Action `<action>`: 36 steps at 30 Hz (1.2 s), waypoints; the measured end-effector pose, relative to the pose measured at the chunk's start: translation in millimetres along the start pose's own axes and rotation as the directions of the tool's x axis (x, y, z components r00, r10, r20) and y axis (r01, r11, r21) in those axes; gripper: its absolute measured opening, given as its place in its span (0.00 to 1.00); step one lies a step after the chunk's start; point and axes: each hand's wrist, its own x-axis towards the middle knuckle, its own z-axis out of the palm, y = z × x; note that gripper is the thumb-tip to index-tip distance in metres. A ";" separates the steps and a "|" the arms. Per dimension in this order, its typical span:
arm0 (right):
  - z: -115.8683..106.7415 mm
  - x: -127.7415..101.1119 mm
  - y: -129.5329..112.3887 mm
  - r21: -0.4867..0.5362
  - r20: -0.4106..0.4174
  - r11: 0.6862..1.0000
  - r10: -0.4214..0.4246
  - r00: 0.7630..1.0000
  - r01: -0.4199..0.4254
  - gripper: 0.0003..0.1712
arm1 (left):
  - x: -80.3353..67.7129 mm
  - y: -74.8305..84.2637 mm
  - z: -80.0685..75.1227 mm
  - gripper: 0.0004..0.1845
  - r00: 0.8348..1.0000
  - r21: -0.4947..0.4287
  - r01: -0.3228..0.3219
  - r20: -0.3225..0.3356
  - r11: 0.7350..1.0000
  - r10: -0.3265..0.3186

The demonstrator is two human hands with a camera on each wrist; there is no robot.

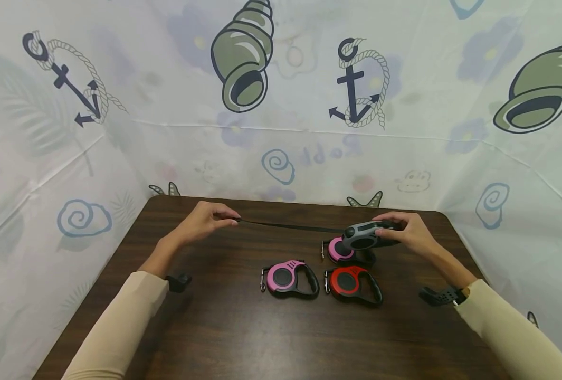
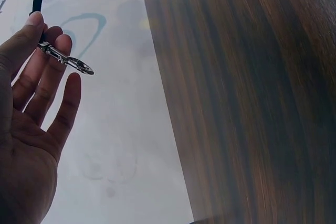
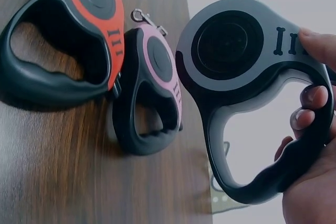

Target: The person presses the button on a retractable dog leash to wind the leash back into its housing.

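1. Overhead, the right hand [image 1: 411,232] grips a grey retractable leash [image 1: 368,236] above the wooden table [image 1: 243,327]; its black tape [image 1: 290,227] runs level leftward to the left hand [image 1: 205,220], pulled taut.
2. Left wrist: fingertips [image 2: 39,24] pinch the tape by its metal clip [image 2: 71,62].
3. Right wrist: fingers [image 3: 307,111] curl round the handle; the red leash [image 3: 79,30] and pink leash [image 3: 152,87] lie below.
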 end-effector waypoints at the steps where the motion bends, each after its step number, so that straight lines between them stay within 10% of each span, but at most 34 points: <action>1: 1.2 0.7 -1.1 0.005 0.003 1.000 0.000 1.000 0.000 0.18 | 0.9 0.6 0.9 0.09 1.000 -0.005 0.004 0.003 1.000 -0.004; 36: 63.5 42.4 -26.0 0.123 0.068 0.992 -0.001 0.998 -0.007 0.19 | 21.3 16.7 39.2 0.08 0.996 -0.142 0.011 0.089 0.990 0.002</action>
